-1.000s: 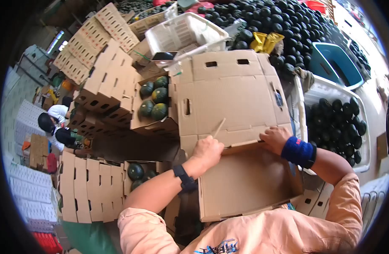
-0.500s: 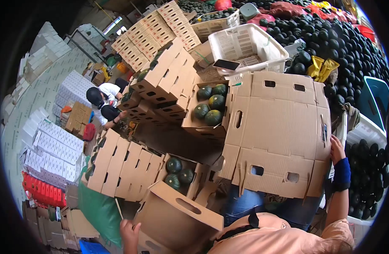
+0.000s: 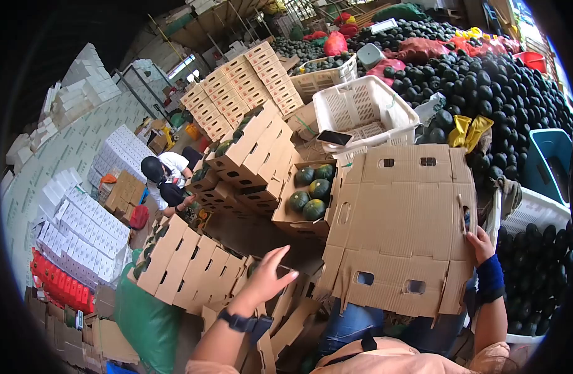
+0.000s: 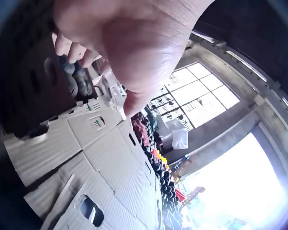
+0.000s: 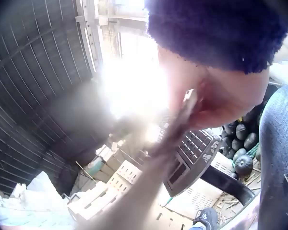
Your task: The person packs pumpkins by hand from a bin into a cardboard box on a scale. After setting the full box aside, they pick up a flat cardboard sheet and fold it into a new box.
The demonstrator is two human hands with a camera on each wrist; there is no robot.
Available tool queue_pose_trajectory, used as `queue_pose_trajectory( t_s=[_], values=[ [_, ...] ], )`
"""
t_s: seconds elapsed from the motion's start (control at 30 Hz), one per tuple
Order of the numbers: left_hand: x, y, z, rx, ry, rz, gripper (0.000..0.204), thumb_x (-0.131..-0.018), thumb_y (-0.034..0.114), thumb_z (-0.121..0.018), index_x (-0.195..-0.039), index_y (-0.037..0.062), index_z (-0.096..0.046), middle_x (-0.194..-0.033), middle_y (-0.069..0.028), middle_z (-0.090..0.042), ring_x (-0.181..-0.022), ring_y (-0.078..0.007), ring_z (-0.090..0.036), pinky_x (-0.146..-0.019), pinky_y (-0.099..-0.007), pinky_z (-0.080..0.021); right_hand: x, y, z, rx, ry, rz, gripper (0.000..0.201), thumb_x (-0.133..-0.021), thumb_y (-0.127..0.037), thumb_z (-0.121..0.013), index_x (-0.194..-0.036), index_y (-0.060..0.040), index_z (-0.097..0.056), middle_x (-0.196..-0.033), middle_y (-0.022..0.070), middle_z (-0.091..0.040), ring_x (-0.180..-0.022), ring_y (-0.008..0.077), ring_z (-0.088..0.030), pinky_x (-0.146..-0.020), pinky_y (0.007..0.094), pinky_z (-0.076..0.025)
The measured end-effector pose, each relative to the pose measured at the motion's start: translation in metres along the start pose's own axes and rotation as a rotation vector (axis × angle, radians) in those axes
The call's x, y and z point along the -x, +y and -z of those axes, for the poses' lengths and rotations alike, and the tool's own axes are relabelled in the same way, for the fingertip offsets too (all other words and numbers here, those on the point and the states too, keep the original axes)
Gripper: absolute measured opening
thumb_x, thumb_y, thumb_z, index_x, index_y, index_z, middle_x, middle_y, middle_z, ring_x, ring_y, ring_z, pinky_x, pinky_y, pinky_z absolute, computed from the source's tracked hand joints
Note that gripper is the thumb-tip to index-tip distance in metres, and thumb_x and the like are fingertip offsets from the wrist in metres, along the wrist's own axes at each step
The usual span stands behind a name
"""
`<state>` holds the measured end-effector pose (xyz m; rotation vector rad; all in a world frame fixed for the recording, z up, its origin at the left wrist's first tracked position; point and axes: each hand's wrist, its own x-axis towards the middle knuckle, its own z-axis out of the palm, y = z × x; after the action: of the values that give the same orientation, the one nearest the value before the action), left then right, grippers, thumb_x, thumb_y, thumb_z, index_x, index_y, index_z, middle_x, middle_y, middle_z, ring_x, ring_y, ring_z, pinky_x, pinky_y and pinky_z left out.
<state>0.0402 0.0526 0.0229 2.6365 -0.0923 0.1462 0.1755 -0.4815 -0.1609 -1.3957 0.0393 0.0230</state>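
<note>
A flat cardboard box blank [image 3: 411, 218] with cut hand holes lies in front of the person. The right hand [image 3: 481, 246], below a blue wristband, grips its right edge. In the right wrist view that hand [image 5: 221, 98] holds the edge of the cardboard, with a keypad device [image 5: 194, 153] behind it. Held up left of the blank is the left hand [image 3: 266, 283], fingers stretched and thumb apart, holding nothing. Beneath it are cardboard pieces [image 3: 293, 330], partly hidden by the forearm. In the left wrist view the left hand [image 4: 139, 43] is above the blank.
An open box of green squashes [image 3: 311, 190] stands left of the blank, beside stacked cartons [image 3: 252, 149]. A white crate [image 3: 367, 106] with a phone [image 3: 334, 138] on its edge is behind. Dark squashes [image 3: 535, 274] fill a crate at right. Another person [image 3: 171, 177] crouches at left.
The open cardboard box went from in front of the person to the lower left, and the left hand has come away from it, upward. The right hand moved onto the flat blank's right edge.
</note>
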Motion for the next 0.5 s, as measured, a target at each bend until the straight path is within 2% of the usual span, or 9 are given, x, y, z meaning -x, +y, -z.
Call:
queue_pose_trajectory(
  t_s=[0.03, 0.07, 0.1, 0.17, 0.2, 0.23, 0.3, 0.4, 0.5],
  values=[
    [-0.025, -0.022, -0.037, 0.105, 0.022, -0.011, 0.068, -0.083, 0.035, -0.064, -0.137, 0.0043, -0.035, -0.131, -0.0189, -0.047, -0.121, -0.033, -0.045, -0.101, -0.0391, -0.037, -0.002, 0.004, 0.003, 0.026, 0.089, 0.047, 0.05, -0.085, -0.014, -0.062, -0.131, -0.0079, -0.043, -0.101, 0.0059, -0.059, -0.081, 0.0093, -0.054, -0.073, 0.0241, -0.046],
    [-0.05, -0.045, -0.08, 0.179, -0.01, 0.239, 0.069, -0.085, 0.036, -0.062, -0.137, 0.0007, -0.034, -0.13, -0.0189, -0.047, -0.122, -0.0305, -0.044, -0.101, -0.0372, -0.037, 0.013, -0.031, -0.012, 0.085, 0.228, -0.145, 0.069, -0.084, -0.012, -0.061, -0.143, -0.0158, -0.025, -0.112, 0.0129, -0.056, -0.087, 0.0126, -0.055, -0.076, 0.0293, -0.046],
    [-0.069, -0.059, -0.113, 0.248, -0.042, 0.485, 0.07, -0.087, 0.038, -0.06, -0.136, -0.0029, -0.033, -0.13, -0.0189, -0.048, -0.123, -0.028, -0.044, -0.101, -0.0353, -0.036, 0.011, -0.022, -0.012, 0.184, 0.306, -0.029, 0.074, -0.084, -0.013, -0.062, -0.145, -0.0203, -0.021, -0.119, 0.0157, -0.052, -0.096, 0.0157, -0.054, -0.08, 0.0337, -0.046],
    [-0.083, -0.056, -0.152, 0.968, -0.416, 0.705, 0.068, -0.087, 0.038, -0.059, -0.135, -0.0032, -0.034, -0.13, -0.0189, -0.048, -0.122, -0.0285, -0.044, -0.099, -0.0368, -0.038, 0.017, -0.021, -0.007, 0.314, 0.057, 0.068, 0.072, -0.083, -0.014, -0.062, -0.144, -0.016, -0.023, -0.124, 0.0189, -0.047, -0.107, 0.0234, -0.051, -0.087, 0.0363, -0.044],
    [-0.082, -0.05, -0.176, 0.819, -0.26, 0.633, 0.065, -0.086, 0.035, -0.06, -0.133, -0.0031, -0.036, -0.128, -0.0192, -0.05, -0.12, -0.029, -0.047, -0.098, -0.0376, -0.039, 0.024, -0.024, -0.005, 0.536, -0.144, 0.019, 0.07, -0.081, -0.017, -0.064, -0.141, -0.0116, -0.028, -0.131, 0.0238, -0.04, -0.113, 0.0372, -0.048, -0.096, 0.0418, -0.039],
    [-0.084, -0.044, -0.193, 0.668, -0.103, 0.568, 0.062, -0.085, 0.033, -0.061, -0.13, -0.003, -0.039, -0.126, -0.0195, -0.052, -0.117, -0.0296, -0.049, -0.096, -0.0384, -0.04, 0.037, -0.046, -0.026, 0.802, -0.22, 0.061, 0.069, -0.079, -0.024, -0.066, -0.137, -0.0066, -0.033, -0.134, 0.0277, -0.035, -0.122, 0.0446, -0.039, -0.104, 0.0447, -0.031],
    [-0.077, -0.009, -0.184, 0.528, 0.08, 0.55, 0.06, -0.083, 0.036, -0.062, -0.122, -0.0062, -0.043, -0.121, -0.0261, -0.052, -0.115, -0.0372, -0.049, -0.095, -0.0433, -0.041, 0.051, -0.044, -0.055, 1.15, -0.083, 0.063, 0.069, -0.076, -0.029, -0.066, -0.134, -0.0047, -0.037, -0.135, 0.0282, -0.035, -0.131, 0.0403, -0.028, -0.108, 0.044, -0.025],
    [-0.075, -0.007, -0.173, 0.355, 0.228, 0.394, 0.06, -0.082, 0.033, -0.062, -0.123, -0.0068, -0.043, -0.12, -0.0274, -0.052, -0.115, -0.039, -0.048, -0.098, -0.0428, -0.039, 0.046, -0.037, -0.059, 1.109, -0.034, -0.034, 0.065, -0.076, -0.027, -0.065, -0.132, -0.0032, -0.039, -0.138, 0.0249, -0.035, -0.136, 0.0338, -0.022, -0.109, 0.0416, -0.023],
    [-0.065, 0.013, -0.148, 0.29, 0.329, 0.247, 0.056, -0.083, 0.031, -0.06, -0.121, -0.0066, -0.047, -0.12, -0.0279, -0.051, -0.115, -0.0405, -0.047, -0.098, -0.0436, -0.038, 0.022, -0.004, -0.029, 0.586, -0.016, 0.118, 0.059, -0.077, -0.02, -0.062, -0.13, -0.0021, -0.041, -0.14, 0.0208, -0.032, -0.135, 0.0326, -0.023, -0.11, 0.0389, -0.021]
  ],
)
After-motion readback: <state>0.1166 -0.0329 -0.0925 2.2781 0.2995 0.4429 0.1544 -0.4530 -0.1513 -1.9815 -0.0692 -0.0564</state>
